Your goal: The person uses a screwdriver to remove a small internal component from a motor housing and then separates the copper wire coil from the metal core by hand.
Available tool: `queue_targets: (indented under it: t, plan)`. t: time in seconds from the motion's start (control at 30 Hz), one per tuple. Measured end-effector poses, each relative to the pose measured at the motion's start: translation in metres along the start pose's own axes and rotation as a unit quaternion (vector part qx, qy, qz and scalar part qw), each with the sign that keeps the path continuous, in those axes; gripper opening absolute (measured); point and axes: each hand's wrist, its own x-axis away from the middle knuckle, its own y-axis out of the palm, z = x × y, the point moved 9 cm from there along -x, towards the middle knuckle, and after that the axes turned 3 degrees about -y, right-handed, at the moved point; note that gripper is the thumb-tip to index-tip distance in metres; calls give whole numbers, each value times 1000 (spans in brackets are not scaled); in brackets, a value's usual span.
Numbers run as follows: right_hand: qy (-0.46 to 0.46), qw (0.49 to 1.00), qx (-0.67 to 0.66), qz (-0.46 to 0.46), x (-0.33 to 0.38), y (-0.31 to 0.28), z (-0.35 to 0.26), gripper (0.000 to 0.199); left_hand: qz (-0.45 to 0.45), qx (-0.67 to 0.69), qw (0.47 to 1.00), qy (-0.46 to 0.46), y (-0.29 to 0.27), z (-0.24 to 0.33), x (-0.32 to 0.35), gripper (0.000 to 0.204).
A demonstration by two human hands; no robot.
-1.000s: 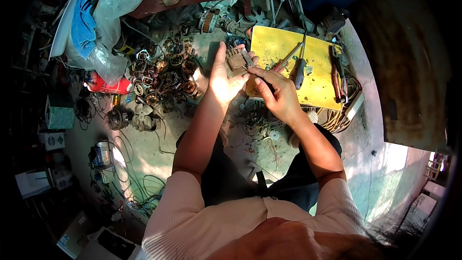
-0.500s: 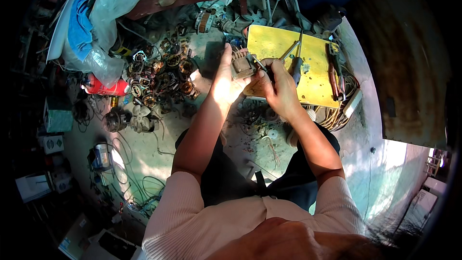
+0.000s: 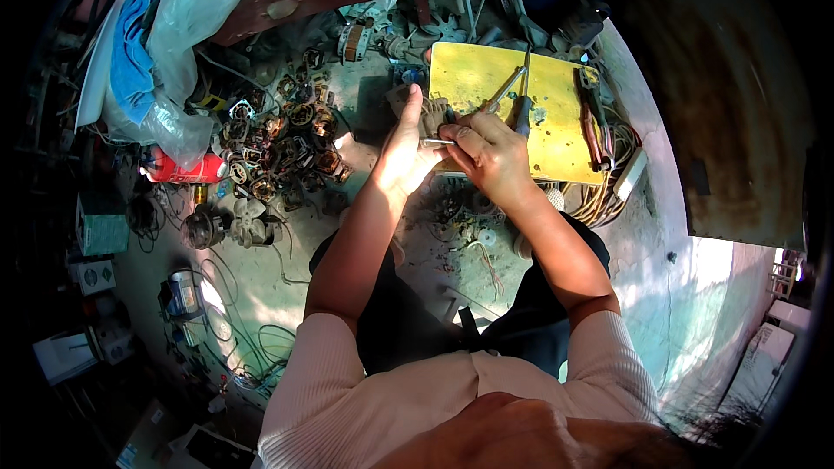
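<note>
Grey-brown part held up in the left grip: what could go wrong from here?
The thin metal piece in the right grip appears to point toward the left grip; if it slipped, it might jab it. The grey-brown part is held up in the air, so a loosened hold could drop it among the small scraps below. The dark-handled screwdriver lies close to the right grip on the yellow board and might get knocked.

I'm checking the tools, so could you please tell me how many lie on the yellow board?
3: a metal tool partly behind the right hand; a dark-handled screwdriver near the middle; pliers along the right edge. More may be hidden.
</note>
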Motion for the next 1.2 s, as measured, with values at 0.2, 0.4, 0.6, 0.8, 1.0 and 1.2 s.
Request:
queue_targets:
  t: [0.2, 0.4, 0.6, 0.8, 1.0, 1.2]
  plan:
    - [195, 974, -113, 16, 5, 2, 34, 14, -10, 9, 1000, 5, 0, 3, -1, 69]
    - [323, 930, -176, 15, 10, -7, 63, 16, 20, -3, 999, 46, -23, 12, -4, 74]
    - [266, 936, -229, -5, 11, 10, 44, 30, 44, -92, 988, 119, -9, 20, 3, 73]
    - [270, 948, -169, -1, 9, 6, 38, 31, 77, -218, 948, 220, -6, 28, 6, 72]
    - [289, 942, -173, -18, 13, 11, 44, 30, 91, -293, 925, 225, -14, 24, 3, 75]
    - [317, 936, -155, 13, 22, 17, 53, 24, 101, -287, 921, 242, -14, 19, 0, 72]
